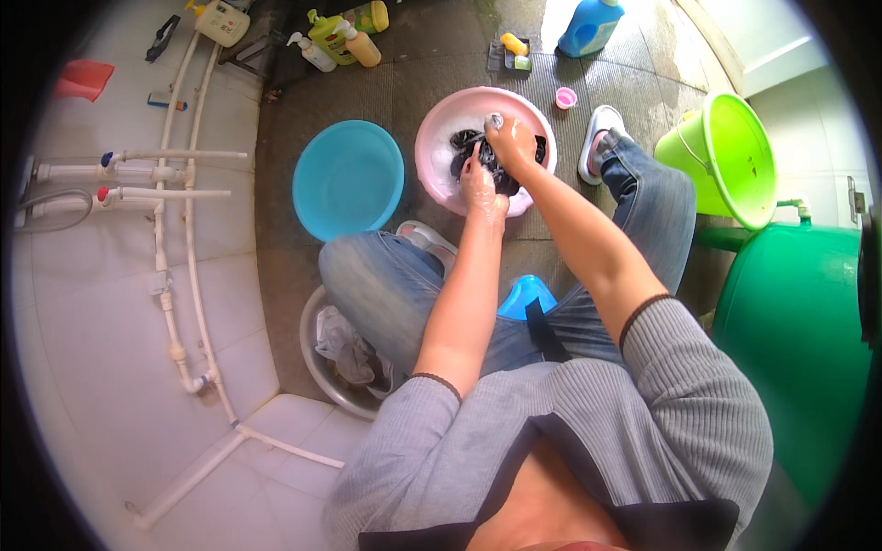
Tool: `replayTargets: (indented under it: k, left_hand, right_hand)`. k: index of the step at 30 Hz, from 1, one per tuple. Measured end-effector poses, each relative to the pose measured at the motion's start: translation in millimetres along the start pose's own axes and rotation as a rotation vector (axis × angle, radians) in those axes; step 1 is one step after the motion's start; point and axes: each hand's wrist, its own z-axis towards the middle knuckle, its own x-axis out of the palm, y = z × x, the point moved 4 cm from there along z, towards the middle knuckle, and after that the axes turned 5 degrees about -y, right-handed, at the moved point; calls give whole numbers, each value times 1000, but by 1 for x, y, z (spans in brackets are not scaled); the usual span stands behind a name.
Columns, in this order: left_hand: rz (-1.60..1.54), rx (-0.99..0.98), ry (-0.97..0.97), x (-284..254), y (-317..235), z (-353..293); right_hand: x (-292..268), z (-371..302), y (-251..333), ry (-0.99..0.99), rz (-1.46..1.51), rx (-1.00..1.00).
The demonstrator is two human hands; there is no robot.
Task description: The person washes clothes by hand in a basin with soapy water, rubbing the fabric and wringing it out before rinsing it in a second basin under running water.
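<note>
Wet black cloth held in suds, where a slip could mean a splash

Clock directions are taken from the pink basin [429, 172], twelve pointing away from the person. Nearest, at seven, a metal bowl [313, 365] holds something pale and crumpled. The blue basin [349, 179] stands at about nine.

In the pink basin, slightly toward three from its middle, lies the black cloth [499, 174]. The left hand [480, 186] grips its near side; the right hand [514, 145] is closed on it from above. Slick foam could loosen either hold, and a hard tug could tip the basin or throw suds onto the shoe [603, 138] at three.

The cloth is bunched, so no end reads as its front; its longest spread seems to run from ten to three.

Farther off, the small pink cup [566, 97] at two could get knocked by a swinging right hand.
</note>
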Motion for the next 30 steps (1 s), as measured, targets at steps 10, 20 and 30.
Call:
replayTargets:
  k: [10,20,30]
  left_hand:
    - [-32,-117,39,6,6,3]
    - [-32,-245,111,24,-5,-12]
    - [114,257,-49,-12,-59,14]
  right_hand:
    - [-12,13,5,-199,107,12]
    - [17,22,-74,-71,702,286]
    - [-16,-23,-36,480,1039,541]
